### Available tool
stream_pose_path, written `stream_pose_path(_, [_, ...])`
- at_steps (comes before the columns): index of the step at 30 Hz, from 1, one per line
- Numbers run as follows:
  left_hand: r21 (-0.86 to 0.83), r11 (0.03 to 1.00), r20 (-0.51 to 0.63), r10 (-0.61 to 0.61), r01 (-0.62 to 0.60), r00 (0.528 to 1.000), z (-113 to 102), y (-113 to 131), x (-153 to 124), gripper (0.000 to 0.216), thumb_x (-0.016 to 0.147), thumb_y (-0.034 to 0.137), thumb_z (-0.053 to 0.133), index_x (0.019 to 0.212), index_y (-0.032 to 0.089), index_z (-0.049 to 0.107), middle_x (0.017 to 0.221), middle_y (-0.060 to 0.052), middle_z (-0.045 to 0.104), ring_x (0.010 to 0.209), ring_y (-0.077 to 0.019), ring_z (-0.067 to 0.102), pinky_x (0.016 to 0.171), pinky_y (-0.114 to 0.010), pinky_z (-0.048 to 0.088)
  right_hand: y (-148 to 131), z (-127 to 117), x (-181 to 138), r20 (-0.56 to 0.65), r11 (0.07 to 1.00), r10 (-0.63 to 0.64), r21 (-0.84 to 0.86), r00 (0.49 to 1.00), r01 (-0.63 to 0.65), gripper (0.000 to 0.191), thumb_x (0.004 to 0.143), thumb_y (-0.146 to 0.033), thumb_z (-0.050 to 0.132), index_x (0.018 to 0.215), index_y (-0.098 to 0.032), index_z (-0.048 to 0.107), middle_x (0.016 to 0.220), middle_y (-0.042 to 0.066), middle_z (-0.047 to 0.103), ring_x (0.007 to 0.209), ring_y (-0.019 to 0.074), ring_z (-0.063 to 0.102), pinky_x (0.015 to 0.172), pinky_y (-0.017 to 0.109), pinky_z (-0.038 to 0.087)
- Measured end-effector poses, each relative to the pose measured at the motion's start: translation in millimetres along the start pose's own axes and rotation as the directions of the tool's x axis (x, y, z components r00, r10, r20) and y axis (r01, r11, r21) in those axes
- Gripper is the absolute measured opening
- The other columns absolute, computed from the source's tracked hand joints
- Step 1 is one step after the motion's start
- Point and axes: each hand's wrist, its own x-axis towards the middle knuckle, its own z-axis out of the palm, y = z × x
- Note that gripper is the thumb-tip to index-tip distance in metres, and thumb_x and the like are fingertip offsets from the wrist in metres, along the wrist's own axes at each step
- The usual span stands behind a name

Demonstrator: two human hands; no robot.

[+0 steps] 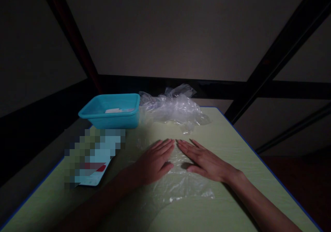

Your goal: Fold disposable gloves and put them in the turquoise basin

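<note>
A clear plastic bag (181, 187) lies spread flat on the pale green table, its surface wrinkled and shiny. My left hand (156, 161) rests palm down on its left part, fingers stretched out and pointing away from me. On its right part lies my right hand (207, 159), also flat, with the thumb apart from the fingers. The fingertips of both hands nearly meet near the middle of the bag. Neither hand grips anything. Beyond them sits a crumpled heap of clear plastic bags (176, 107).
A turquoise plastic basket (111, 115) with some white items inside stands at the back left. In front of it lies a phone (93, 176) with a lit screen, partly blurred out. The table (248, 190) has a blue edge; a wall rises behind it.
</note>
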Motion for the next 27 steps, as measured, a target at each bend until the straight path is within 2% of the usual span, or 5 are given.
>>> stream_pose_path(6, [0.058, 0.998, 0.045, 0.017, -0.02, 0.999, 5, 1, -3, 0.057, 0.09, 0.031, 0.042, 0.139, 0.007, 0.026, 0.148, -0.019, 0.024, 0.138, -0.0236, 0.019, 0.111, -0.043, 0.024, 3, 2, -1, 0.027, 0.999, 0.027, 0.021, 0.999, -0.028, 0.075, 0.089, -0.059, 0.031, 0.145, -0.013, 0.014, 0.149, 0.016, 0.018, 0.138, 0.0236, 0.015, 0.112, 0.052, 0.01])
stream_pose_path(11, [0.095, 0.995, 0.071, 0.027, -0.034, 0.997, 5, 2, -3, 0.062, 0.089, 0.036, 0.046, 0.139, 0.005, 0.025, 0.148, -0.021, 0.023, 0.139, -0.0253, 0.017, 0.111, -0.043, 0.023, 2, 1, -2, 0.059, 0.997, 0.069, 0.026, 0.996, -0.07, 0.075, 0.089, -0.059, 0.03, 0.145, -0.013, 0.012, 0.15, 0.015, 0.013, 0.138, 0.0251, 0.012, 0.111, 0.054, 0.008])
stream_pose_path(16, [0.106, 0.994, 0.088, 0.017, -0.026, 0.996, 5, 2, -2, 0.068, 0.087, 0.042, 0.049, 0.139, 0.005, 0.025, 0.148, -0.021, 0.021, 0.139, -0.0274, 0.017, 0.111, -0.044, 0.022, 5, 4, -6, 0.064, 0.995, 0.103, -0.003, 0.993, -0.103, 0.077, 0.088, -0.06, 0.031, 0.145, -0.018, 0.002, 0.151, 0.012, 0.01, 0.139, 0.0266, 0.01, 0.11, 0.057, 0.008])
stream_pose_path(22, [0.084, 0.996, 0.11, 0.014, -0.024, 0.994, 1, 3, -1, 0.066, 0.086, 0.045, 0.05, 0.14, 0.013, 0.03, 0.149, -0.019, 0.02, 0.138, -0.0293, 0.017, 0.109, -0.047, 0.023, 5, -1, -16, 0.095, 0.978, 0.206, 0.017, 0.974, -0.209, 0.072, 0.088, -0.059, 0.031, 0.145, -0.027, -0.001, 0.151, 0.007, 0.01, 0.138, 0.0284, 0.007, 0.109, 0.059, 0.008])
stream_pose_path(27, [0.071, 0.997, 0.12, 0.005, -0.014, 0.993, -2, 5, -1, 0.066, 0.083, 0.047, 0.055, 0.139, 0.022, 0.033, 0.15, -0.016, 0.02, 0.138, -0.0315, 0.019, 0.108, -0.047, 0.025, 7, -12, -27, 0.169, 0.943, 0.32, 0.039, 0.932, -0.331, 0.074, 0.086, -0.063, 0.032, 0.145, -0.026, 0.005, 0.151, 0.007, 0.012, 0.137, 0.0306, 0.006, 0.107, 0.063, 0.004])
